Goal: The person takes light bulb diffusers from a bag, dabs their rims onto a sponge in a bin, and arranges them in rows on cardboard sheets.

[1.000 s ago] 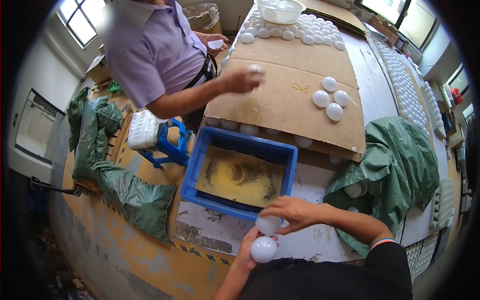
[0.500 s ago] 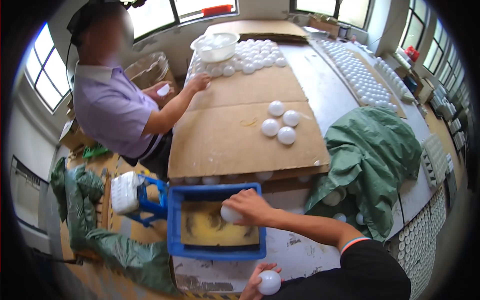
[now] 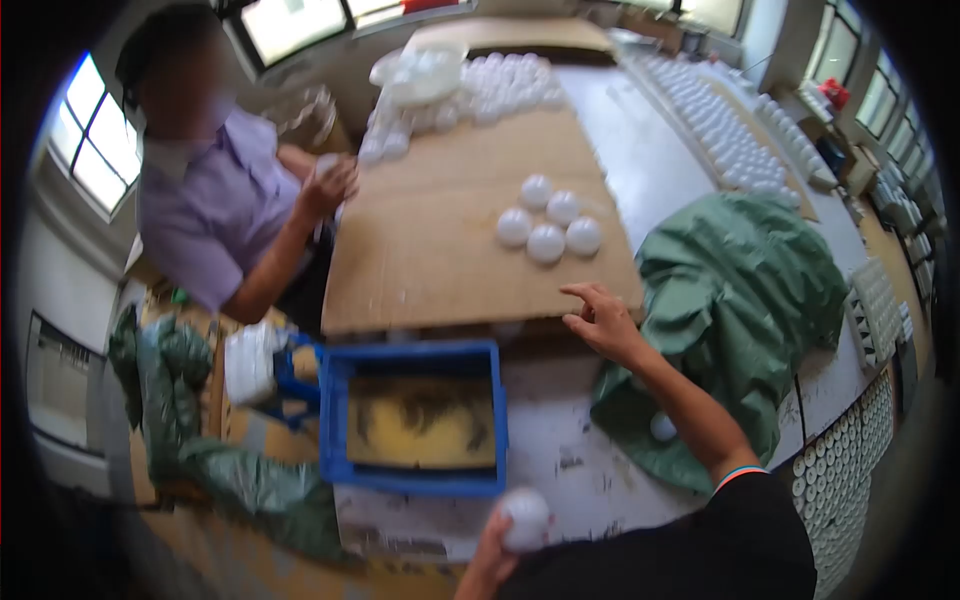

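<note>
My left hand [image 3: 488,555] is wrapped round a white globe, like a lamp cover [image 3: 525,520], low in the view at the near table edge. My right hand [image 3: 603,318] holds nothing; its fingers are apart over the near right edge of the cardboard sheet [image 3: 430,270]. Just beyond it, several white globes [image 3: 546,244] stand in a close cluster on the cardboard. Between my body and the sheet sits a blue bin [image 3: 412,487] with a stained yellow pad [image 3: 425,430] inside.
At left a co-worker [image 3: 215,190] holds a small white piece in both hands. A white basin [image 3: 418,75] and many globes cover the cardboard's far end. Green sheeting [image 3: 735,300] drapes the table at right. A blue stool [image 3: 290,375] stands left of the bin.
My right hand has left the bin, moving right and away from me, and let go of its globe. The cluster has one more globe. The co-worker's hands have come together.
</note>
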`<state>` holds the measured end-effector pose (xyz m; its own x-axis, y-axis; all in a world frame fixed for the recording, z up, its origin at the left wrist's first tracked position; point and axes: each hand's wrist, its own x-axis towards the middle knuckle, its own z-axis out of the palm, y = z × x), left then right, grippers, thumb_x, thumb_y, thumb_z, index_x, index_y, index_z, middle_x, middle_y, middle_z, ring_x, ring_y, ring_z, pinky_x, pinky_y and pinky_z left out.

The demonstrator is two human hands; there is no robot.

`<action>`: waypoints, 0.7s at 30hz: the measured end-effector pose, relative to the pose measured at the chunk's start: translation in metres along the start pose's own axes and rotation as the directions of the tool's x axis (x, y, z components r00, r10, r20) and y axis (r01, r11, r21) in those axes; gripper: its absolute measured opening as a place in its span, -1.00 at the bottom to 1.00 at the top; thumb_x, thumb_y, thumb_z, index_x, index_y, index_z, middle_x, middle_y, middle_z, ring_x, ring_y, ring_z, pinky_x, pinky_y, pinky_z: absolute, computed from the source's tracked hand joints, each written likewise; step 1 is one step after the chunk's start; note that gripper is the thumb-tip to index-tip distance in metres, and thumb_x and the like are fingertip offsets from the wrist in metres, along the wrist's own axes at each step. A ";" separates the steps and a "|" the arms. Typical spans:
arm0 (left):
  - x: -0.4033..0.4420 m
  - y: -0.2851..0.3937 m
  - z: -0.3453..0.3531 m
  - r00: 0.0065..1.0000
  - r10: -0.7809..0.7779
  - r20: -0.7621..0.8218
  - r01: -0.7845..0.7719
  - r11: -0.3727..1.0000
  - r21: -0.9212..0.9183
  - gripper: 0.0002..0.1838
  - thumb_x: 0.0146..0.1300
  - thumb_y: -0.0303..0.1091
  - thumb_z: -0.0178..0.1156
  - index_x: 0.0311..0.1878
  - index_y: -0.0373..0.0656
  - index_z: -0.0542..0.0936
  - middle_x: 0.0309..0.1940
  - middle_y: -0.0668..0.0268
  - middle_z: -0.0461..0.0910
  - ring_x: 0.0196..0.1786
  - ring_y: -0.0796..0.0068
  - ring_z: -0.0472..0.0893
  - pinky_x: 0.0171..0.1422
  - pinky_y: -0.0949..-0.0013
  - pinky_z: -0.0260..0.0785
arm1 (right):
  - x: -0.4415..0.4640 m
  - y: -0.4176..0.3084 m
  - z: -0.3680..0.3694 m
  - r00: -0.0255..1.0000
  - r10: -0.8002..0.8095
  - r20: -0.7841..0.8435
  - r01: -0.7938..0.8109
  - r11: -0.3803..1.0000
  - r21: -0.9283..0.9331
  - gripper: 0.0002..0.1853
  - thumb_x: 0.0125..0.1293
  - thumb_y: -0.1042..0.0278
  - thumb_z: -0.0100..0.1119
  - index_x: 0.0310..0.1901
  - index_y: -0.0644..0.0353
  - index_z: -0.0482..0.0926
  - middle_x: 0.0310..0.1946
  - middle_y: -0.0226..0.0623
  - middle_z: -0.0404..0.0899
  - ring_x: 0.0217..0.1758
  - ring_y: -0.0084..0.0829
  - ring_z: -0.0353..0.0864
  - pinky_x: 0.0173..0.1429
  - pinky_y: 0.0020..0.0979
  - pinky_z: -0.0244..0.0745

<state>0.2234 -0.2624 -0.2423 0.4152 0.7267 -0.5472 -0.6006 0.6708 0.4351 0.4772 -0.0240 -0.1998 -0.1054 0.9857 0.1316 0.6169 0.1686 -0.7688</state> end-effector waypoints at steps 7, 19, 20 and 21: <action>0.010 0.021 0.007 0.986 0.112 0.120 -0.119 0.992 0.051 -0.28 0.13 -0.01 0.20 0.25 -0.19 0.20 0.04 0.13 0.40 0.00 0.26 0.54 0.01 0.22 0.47 | -0.133 -0.056 0.050 0.644 -0.386 0.660 -0.028 0.851 0.525 -0.37 0.15 0.06 0.27 0.25 0.03 0.36 0.15 -0.23 0.42 0.21 -0.30 0.35 0.19 -0.31 0.30; -0.021 0.022 -0.019 0.983 0.147 -0.110 -0.173 0.944 -0.282 -0.42 0.29 0.04 0.01 0.22 -0.19 0.30 0.12 0.06 0.40 0.08 0.10 0.50 0.07 0.11 0.46 | -0.121 -0.070 0.066 0.801 -0.053 0.597 -0.415 0.670 0.616 -0.33 0.04 0.07 0.37 0.13 0.24 0.37 0.00 -0.26 0.49 0.16 -0.44 0.39 0.19 -0.36 0.33; -0.021 0.019 -0.022 0.976 0.161 -0.144 -0.206 0.897 -0.392 -0.45 0.31 0.01 0.00 0.20 -0.19 0.31 0.11 0.04 0.41 0.09 0.07 0.50 0.08 0.09 0.46 | -0.112 -0.076 0.075 0.873 -0.039 0.486 -0.209 0.870 0.446 -0.35 -0.06 0.12 0.43 0.06 0.19 0.42 -0.06 -0.29 0.52 0.12 -0.40 0.41 0.21 -0.30 0.26; -0.022 0.018 -0.024 0.970 0.163 -0.178 -0.232 0.837 -0.496 -0.49 0.34 -0.03 -0.02 0.18 -0.20 0.31 0.10 0.03 0.41 0.09 0.05 0.50 0.09 0.07 0.46 | -0.101 -0.083 0.083 0.869 -0.046 0.493 -0.208 0.869 0.448 -0.35 -0.06 0.12 0.43 0.06 0.19 0.42 -0.06 -0.29 0.52 0.12 -0.40 0.41 0.21 -0.30 0.26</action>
<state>0.1871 -0.2705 -0.2396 0.1833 0.7886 -0.5870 -0.9376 0.3197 0.1368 0.3717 -0.1376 -0.2018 -0.5041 0.8489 -0.1589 0.2090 -0.0586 -0.9762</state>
